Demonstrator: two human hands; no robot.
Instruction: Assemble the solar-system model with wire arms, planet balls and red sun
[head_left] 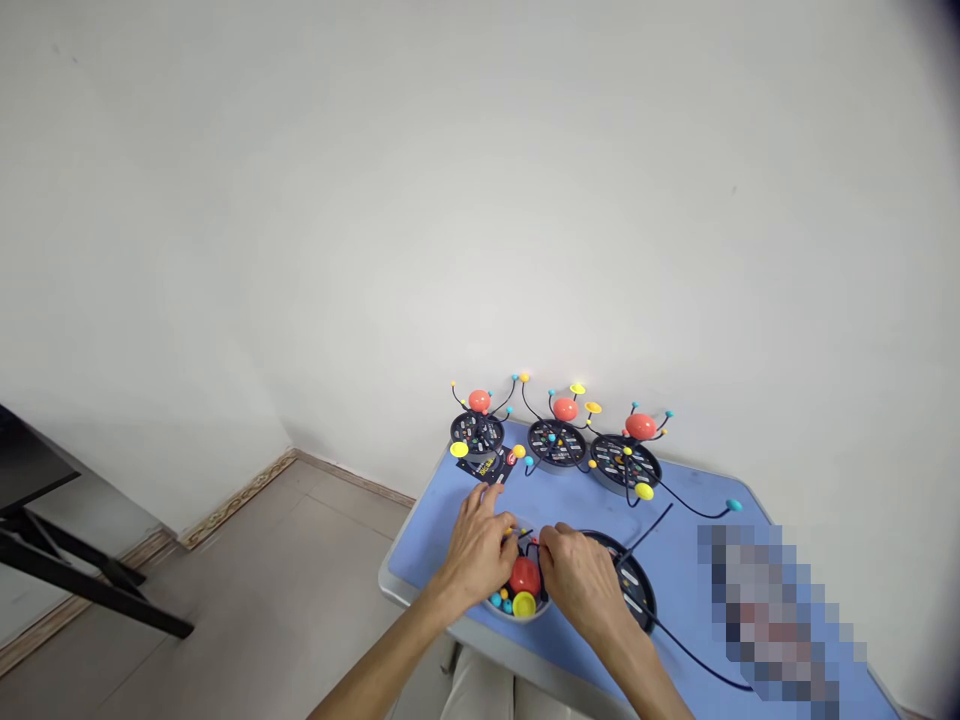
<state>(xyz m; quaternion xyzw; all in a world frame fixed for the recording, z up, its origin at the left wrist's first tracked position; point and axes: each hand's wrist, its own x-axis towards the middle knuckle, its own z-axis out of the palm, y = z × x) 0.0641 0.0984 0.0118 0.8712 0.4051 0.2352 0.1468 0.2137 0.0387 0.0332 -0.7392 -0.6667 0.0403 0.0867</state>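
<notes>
A clear bowl [541, 608] of model parts stands near the front edge of the table. In it are a red ball [524, 576], a yellow ringed disc [523, 605] and several small blue and orange balls. My left hand [480, 545] is over the bowl's left side, thumb and forefinger curled together, the other fingers stretched out. My right hand [581, 570] is closed at the bowl's right side, by some thin black rods. What either hand pinches is too small to make out. Partly behind my right hand lies a round black base [641, 592] with rods sticking out.
Three planet models with red centre balls, left [478, 432], middle [556, 443] and right [626, 462], stand along the back of the blue table [697, 560]. A black printed card [486, 466] lies by the left one. A blurred patch [772, 620] covers the table's right side.
</notes>
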